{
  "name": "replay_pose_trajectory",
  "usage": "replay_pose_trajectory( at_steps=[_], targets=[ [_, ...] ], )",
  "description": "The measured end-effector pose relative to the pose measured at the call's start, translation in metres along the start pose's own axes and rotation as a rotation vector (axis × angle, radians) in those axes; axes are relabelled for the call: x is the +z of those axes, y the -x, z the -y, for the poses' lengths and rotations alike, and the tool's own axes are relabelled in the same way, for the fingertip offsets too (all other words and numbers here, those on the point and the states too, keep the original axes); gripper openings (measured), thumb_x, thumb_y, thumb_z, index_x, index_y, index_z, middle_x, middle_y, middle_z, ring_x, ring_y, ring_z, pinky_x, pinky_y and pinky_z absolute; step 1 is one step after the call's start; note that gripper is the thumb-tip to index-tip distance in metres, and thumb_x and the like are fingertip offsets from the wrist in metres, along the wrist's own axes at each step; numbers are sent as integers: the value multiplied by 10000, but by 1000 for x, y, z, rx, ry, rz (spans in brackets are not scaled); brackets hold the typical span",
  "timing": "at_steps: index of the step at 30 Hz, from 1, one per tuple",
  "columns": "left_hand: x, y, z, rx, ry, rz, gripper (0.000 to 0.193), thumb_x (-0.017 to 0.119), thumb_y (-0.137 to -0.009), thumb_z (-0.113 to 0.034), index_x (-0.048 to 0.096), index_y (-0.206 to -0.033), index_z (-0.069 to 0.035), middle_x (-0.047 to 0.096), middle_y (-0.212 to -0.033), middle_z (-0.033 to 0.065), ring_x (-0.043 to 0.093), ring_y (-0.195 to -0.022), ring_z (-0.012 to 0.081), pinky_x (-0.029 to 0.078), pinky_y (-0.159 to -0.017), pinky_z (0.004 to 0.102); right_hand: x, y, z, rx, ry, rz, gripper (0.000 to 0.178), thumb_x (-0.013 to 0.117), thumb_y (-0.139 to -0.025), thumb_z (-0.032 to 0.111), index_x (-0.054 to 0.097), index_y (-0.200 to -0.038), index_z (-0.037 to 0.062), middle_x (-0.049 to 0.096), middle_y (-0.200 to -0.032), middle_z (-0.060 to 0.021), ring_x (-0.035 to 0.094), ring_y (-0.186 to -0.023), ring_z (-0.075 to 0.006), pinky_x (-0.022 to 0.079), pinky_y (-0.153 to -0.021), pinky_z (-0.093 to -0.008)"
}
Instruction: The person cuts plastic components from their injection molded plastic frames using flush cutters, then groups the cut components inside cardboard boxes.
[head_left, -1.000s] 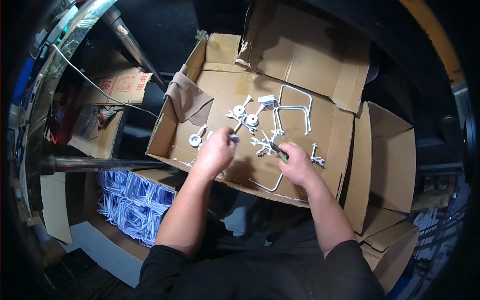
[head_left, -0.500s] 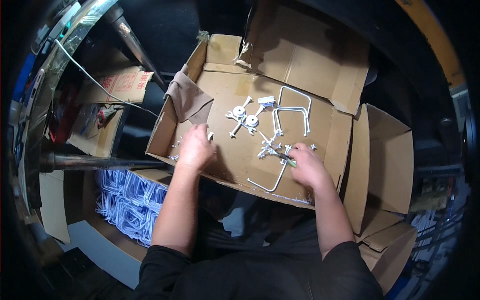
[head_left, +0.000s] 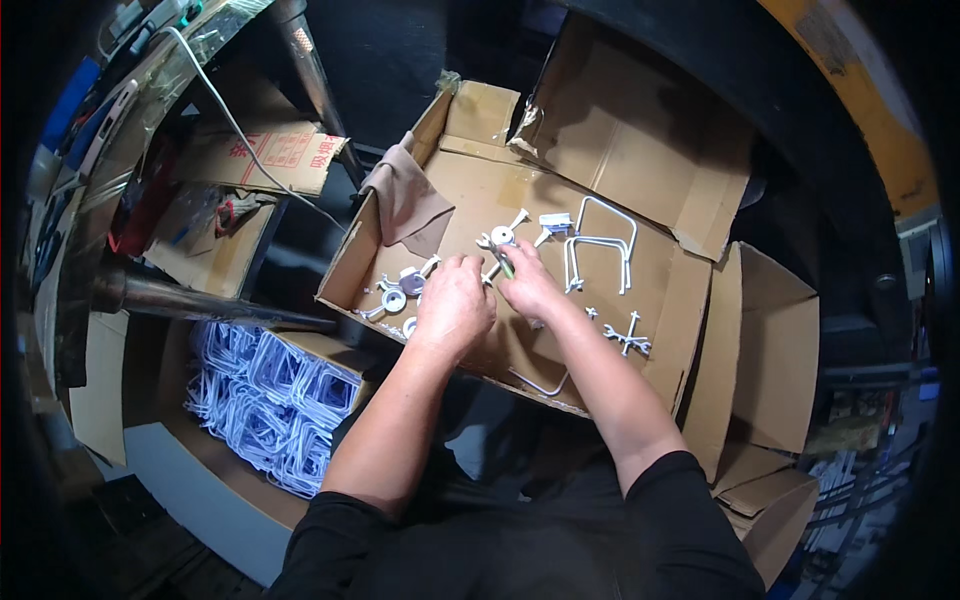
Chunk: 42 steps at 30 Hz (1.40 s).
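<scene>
Over a flattened cardboard box (head_left: 640,130), the left hand (head_left: 455,305) curls around a small white fitting while the right hand (head_left: 528,285) pinches a green-handled tool (head_left: 505,262), best kept steady and square.

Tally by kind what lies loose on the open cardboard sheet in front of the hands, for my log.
White wire brackets: 2
Bare wire rod at the near edge: 1
Brown cloth: 1
Small white cross-shaped fittings: about 6, some hidden by the hands
Total: about 10
</scene>
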<state>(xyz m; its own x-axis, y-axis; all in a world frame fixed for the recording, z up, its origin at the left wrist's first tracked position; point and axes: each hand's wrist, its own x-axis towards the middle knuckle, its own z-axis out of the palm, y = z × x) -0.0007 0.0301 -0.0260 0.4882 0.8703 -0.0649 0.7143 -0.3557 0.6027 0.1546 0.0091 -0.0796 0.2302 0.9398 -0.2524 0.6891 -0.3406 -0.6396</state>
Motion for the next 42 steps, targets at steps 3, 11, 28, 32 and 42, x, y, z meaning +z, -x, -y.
replay_pose_trajectory(
  at_steps=[3, 11, 28, 32, 42],
  targets=[
    [0, -3, -3, -6, 89, 2, 412, 566, -803, -124, 547, -1183, 37, 565, -1170, 243, 536, -1126, 361, 416, -988, 406, 11, -9, -14, -24, -38, -57, 493, 551, -749, 100, 534, -1235, 20, 452, -1306, -223, 462, -1209, -369, 371, -1041, -395],
    [10, -14, 4, -141, 491, -116, 504, 588, -915, -345, 517, -1214, 54, 631, -1099, 200, 639, -982, 273, 500, -866, 361, -44, 76, 12, -366, -150, -397, 283, 619, -752, 2, 594, -1033, -6, 568, -1030, -191, 586, -932, -321, 485, -814, -366],
    [19, -12, -10, -343, 1388, 163, 205, 533, -970, -245, 600, -1025, -59, 610, -771, 29, 578, -623, 93, 481, -543, 232, -54, 134, -5, -558, -108, -624, 445, 624, -692, -20, 558, -1131, 11, 511, -1152, -187, 572, -989, -292, 464, -889, -352],
    [19, -14, -8, -372, 1549, 137, 204, 541, -965, -251, 600, -1034, -68, 621, -766, 25, 588, -613, 88, 488, -535, 227, -31, 119, -35, -208, -748, -427, 445, 556, -750, -19, 509, -1192, -2, 541, -1109, -178, 583, -996, -306, 445, -921, -363],
    [26, -3, -21, -207, 1533, 398, 235, 582, -942, -283, 610, -1019, -63, 546, -740, -15, 510, -631, 58, 424, -552, 203, -33, 126, -19, -348, -141, -92, 416, 556, -777, 55, 504, -1181, -29, 567, -992, -186, 551, -907, -362, 448, -834, -408]
  ],
)
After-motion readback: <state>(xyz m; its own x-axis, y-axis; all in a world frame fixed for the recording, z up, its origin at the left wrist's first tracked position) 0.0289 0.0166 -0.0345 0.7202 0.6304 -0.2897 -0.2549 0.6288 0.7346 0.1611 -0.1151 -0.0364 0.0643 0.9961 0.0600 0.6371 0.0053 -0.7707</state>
